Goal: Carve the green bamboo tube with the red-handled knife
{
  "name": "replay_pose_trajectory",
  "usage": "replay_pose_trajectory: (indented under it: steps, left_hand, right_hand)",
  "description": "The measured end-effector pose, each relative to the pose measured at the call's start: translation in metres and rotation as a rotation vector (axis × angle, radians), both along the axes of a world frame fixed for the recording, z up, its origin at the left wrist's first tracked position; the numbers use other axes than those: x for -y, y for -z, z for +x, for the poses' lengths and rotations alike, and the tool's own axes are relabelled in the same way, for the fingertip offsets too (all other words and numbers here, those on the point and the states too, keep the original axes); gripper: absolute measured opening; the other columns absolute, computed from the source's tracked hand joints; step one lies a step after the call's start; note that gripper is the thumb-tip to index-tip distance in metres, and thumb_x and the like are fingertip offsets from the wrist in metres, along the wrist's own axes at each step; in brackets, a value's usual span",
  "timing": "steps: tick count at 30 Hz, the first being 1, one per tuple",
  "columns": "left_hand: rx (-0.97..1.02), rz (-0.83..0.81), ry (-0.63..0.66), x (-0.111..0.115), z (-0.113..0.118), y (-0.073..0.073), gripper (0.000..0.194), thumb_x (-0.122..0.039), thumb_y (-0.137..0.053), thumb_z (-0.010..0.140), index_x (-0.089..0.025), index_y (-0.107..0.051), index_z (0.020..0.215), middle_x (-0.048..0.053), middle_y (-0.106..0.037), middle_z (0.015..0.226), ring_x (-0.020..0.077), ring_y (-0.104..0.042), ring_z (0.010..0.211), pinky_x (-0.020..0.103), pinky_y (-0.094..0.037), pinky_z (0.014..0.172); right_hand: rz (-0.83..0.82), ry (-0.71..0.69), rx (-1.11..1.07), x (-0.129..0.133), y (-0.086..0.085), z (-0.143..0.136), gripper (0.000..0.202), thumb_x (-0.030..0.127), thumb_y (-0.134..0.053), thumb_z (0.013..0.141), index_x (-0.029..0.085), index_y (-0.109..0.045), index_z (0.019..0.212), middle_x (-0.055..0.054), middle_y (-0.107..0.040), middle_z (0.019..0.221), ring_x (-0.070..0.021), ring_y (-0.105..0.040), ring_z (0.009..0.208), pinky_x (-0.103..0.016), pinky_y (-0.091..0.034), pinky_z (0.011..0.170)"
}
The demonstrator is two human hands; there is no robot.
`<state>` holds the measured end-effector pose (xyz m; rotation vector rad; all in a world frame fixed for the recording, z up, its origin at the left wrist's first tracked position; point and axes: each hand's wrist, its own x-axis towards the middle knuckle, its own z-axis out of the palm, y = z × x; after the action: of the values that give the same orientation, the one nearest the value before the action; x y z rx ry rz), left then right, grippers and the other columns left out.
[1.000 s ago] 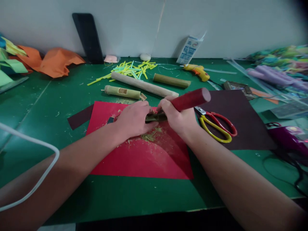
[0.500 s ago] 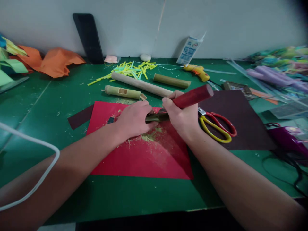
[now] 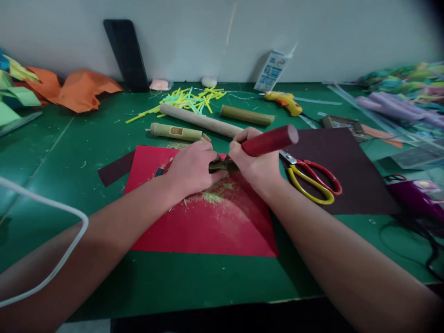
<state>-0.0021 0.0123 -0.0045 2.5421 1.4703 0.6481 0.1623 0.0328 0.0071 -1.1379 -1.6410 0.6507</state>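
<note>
Both hands are closed and close together: the left hand [image 3: 192, 169] pins down a dark bamboo piece [image 3: 222, 167], while the right hand [image 3: 258, 162] grips a red cylindrical handle [image 3: 272, 139] slanting up to the right; its working end is hidden. The bamboo piece shows between the hands, above a red sheet [image 3: 208, 231] on the green table [image 3: 194, 282]. Pale shavings [image 3: 213, 198] are scattered on the sheet just in front of the fingers. Right of the right hand, scissors [image 3: 312, 195] with one yellow and one red handle loop lie on a dark brown sheet [image 3: 360, 185]. Beyond the hands lie a notched bamboo tube [image 3: 189, 133], a pale wooden rod [image 3: 204, 122] and a plain bamboo tube [image 3: 248, 115]. Farther back are yellow and mint sticks [image 3: 185, 99] and a yellow glue gun [image 3: 286, 102]. A black phone [image 3: 126, 55] leans against the wall [image 3: 183, 37].
</note>
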Motion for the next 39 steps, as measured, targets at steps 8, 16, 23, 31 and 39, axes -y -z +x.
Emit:
replay_pose_trajectory:
  steps: [8, 16, 23, 31, 39]
  left_hand:
    - [-0.054, -0.016, -0.022, 0.003, 0.004, -0.005, 0.024, -0.039, -0.063, 0.088, -0.015, -0.067, 0.084, 0.010, -0.065, 0.088, 0.0275, -0.060, 0.093, 0.039, -0.046, 0.077]
    - [0.063, -0.050, -0.050, -0.001, 0.003, -0.002, 0.025, -0.040, -0.067, 0.083, -0.016, -0.064, 0.076, 0.006, -0.061, 0.081, 0.0222, -0.058, 0.080, 0.035, -0.040, 0.066]
    - [0.107, -0.049, -0.034, -0.003, 0.001, 0.000, 0.024, -0.038, -0.072, 0.080, -0.016, -0.064, 0.077, 0.005, -0.060, 0.081, 0.0211, -0.057, 0.081, 0.034, -0.039, 0.067]
    - [0.089, -0.048, -0.033, -0.003, 0.000, -0.001, 0.022, -0.036, -0.073, 0.079, -0.017, -0.062, 0.076, 0.004, -0.058, 0.078, 0.0204, -0.055, 0.078, 0.033, -0.038, 0.065]
    - [0.074, -0.043, -0.035, -0.003, 0.000, 0.000, 0.023, -0.038, -0.071, 0.081, -0.017, -0.062, 0.077, 0.005, -0.059, 0.079, 0.0220, -0.055, 0.080, 0.035, -0.037, 0.065]
  right_hand:
    - [0.048, -0.028, 0.028, -0.004, 0.002, 0.004, 0.016, 0.018, -0.058, 0.071, 0.023, -0.048, 0.060, 0.003, -0.052, 0.060, -0.0121, -0.045, 0.057, -0.031, -0.038, 0.057]
    - [0.082, -0.024, -0.085, -0.011, 0.011, 0.003, 0.015, 0.017, -0.055, 0.069, 0.023, -0.048, 0.057, 0.003, -0.049, 0.056, -0.0116, -0.045, 0.055, -0.029, -0.037, 0.054]
    - [0.014, -0.077, -0.133, -0.001, 0.011, 0.006, 0.020, 0.012, -0.056, 0.067, 0.022, -0.051, 0.052, 0.004, -0.047, 0.051, -0.0107, -0.043, 0.050, -0.028, -0.034, 0.049]
    - [0.022, 0.030, -0.222, -0.002, 0.007, 0.001, 0.020, 0.015, -0.056, 0.072, 0.022, -0.053, 0.053, 0.004, -0.048, 0.051, -0.0092, -0.043, 0.048, -0.026, -0.035, 0.047]
    - [0.033, 0.024, -0.183, -0.004, 0.011, 0.003, 0.015, 0.018, -0.059, 0.072, 0.021, -0.057, 0.057, 0.003, -0.054, 0.056, -0.0107, -0.047, 0.055, -0.027, -0.040, 0.054]
